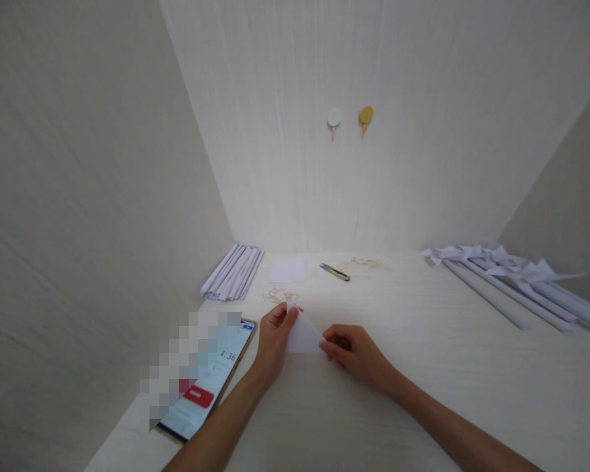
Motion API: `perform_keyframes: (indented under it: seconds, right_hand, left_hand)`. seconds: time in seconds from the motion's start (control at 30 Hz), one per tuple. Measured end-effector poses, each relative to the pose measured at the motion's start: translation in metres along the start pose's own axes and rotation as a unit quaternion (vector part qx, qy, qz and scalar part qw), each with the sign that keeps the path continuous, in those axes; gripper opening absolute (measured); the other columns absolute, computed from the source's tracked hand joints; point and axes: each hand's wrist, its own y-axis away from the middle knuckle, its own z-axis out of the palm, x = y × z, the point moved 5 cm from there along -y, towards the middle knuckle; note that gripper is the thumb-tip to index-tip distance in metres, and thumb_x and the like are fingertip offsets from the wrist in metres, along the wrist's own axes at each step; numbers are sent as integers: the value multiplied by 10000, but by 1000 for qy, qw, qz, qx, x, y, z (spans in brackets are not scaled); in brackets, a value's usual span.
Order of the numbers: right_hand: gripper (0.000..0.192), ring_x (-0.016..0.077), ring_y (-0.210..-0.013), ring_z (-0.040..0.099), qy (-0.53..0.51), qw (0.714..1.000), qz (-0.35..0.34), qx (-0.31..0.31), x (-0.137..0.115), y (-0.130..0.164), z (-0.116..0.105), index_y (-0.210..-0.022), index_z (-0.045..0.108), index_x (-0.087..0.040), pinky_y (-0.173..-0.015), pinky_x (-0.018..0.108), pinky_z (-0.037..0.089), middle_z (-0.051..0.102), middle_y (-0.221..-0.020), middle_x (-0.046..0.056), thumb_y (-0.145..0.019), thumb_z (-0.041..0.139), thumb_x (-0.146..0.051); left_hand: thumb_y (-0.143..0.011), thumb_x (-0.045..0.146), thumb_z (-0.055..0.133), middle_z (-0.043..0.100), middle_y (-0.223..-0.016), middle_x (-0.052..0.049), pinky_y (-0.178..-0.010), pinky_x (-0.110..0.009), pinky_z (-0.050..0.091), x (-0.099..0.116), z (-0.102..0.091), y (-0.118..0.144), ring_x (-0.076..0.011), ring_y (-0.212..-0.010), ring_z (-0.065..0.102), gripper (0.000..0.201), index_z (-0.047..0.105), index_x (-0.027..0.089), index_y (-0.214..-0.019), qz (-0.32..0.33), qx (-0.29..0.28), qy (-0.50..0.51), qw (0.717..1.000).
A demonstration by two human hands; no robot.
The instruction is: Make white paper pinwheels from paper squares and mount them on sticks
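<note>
We are holding a small white folded paper triangle (303, 335) between both hands, low over the pale table (423, 367), near its front. Our left hand (274, 341) is pinching the triangle's upper left corner, its fingers (291, 314) closed on the paper. Our right hand (356, 354) is gripping the right corner, fingers curled around that edge. Just left of our left hand a phone (211, 383) is lying face up with its screen lit. Farther back, a flat white paper square (288, 270) is resting beside a bundle of rolled paper tubes (232, 273), and a small pair of snips (334, 271) is lying to the right of it. Finished paper pinwheels on sticks (511, 278) are lying at the far right.
</note>
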Motion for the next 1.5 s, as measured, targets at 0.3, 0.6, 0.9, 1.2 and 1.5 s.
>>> perform_keyframes:
  seconds: [0.3,0.6,0.9,1.2,1.5]
  right_hand:
    - [164,66,-394,376,66,997,-13,-24,-5,4,4,-553,536,-145,-394,179,283,507,-435,-29,-693,500,-223]
    - [167,73,-414,388,84,996,-10,-25,-3,3,3,-549,537,-145,-410,187,281,510,-444,-22,-689,505,-231]
    - [175,69,-402,384,77,996,-20,-27,-5,4,4,-540,537,-147,-413,189,287,507,-435,-27,-691,505,-228]
    - [176,71,-393,387,77,996,-20,-29,-6,4,4,-530,547,-149,-404,189,286,509,-422,-29,-685,515,-226]
    - [186,68,-400,377,77,997,-15,-27,-6,5,3,-514,529,-148,-410,188,283,508,-427,-28,-685,510,-219]
  left_hand:
    - [-636,368,596,623,-689,-33,-499,-201,374,6,3,5,-123,-600,520,281,612,144,-805,6,11,40,999]
    - [-650,366,570,631,-679,-32,-496,-208,384,8,2,7,-120,-575,526,295,628,128,-814,5,39,24,999]
    - [-650,359,579,633,-675,-33,-522,-210,396,4,1,5,-128,-611,538,289,630,130,-818,1,35,47,998]
    - [-636,356,595,615,-649,-19,-537,-224,404,7,0,6,-123,-593,533,299,611,132,-834,5,33,59,998]
    - [-641,342,601,624,-637,-15,-531,-207,384,7,0,4,-105,-577,521,243,630,134,-763,6,24,70,997]
